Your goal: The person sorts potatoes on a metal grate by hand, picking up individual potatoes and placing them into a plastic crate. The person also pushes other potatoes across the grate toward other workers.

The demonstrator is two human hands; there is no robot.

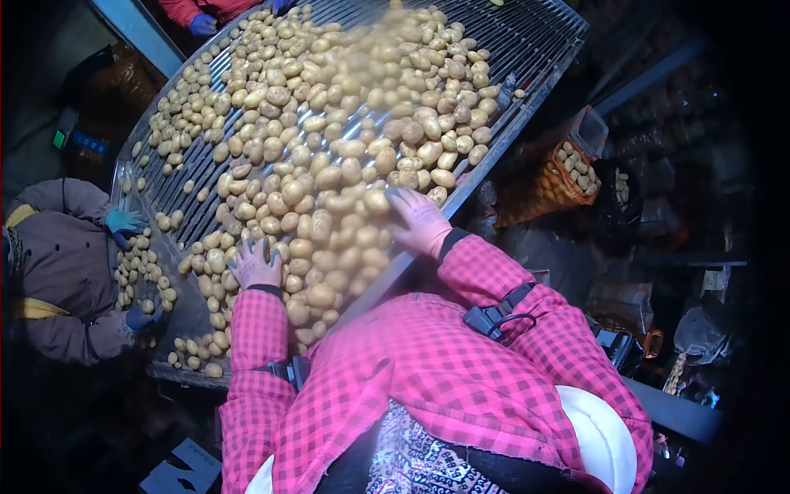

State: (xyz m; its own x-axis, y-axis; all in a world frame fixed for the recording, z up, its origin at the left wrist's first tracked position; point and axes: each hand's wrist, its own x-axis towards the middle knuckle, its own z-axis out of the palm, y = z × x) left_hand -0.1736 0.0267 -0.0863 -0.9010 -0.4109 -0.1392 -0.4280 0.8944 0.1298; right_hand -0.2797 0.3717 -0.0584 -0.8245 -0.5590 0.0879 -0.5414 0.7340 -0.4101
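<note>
A thick spread of potatoes (325, 226) covers the slatted metal sorting table (527, 37) in front of me. My left hand (257, 267), in a pinkish work glove, rests against the potatoes at the near left with its fingers spread. On the right, near the table's raised edge, my right hand (421, 224) wears a matching glove. Its fingers are stretched out and touch potatoes at the side of the pile. Neither hand is wrapped round a potato. Some potatoes between the hands and farther up look blurred.
A co-worker in a dark coat (62, 255) stands at the left, with gloved hands by a group of potatoes. Another person's red sleeve (185, 10) shows at the far edge. An orange mesh sack (539, 193) of potatoes stands at the right, beyond the metal table rim (485, 185).
</note>
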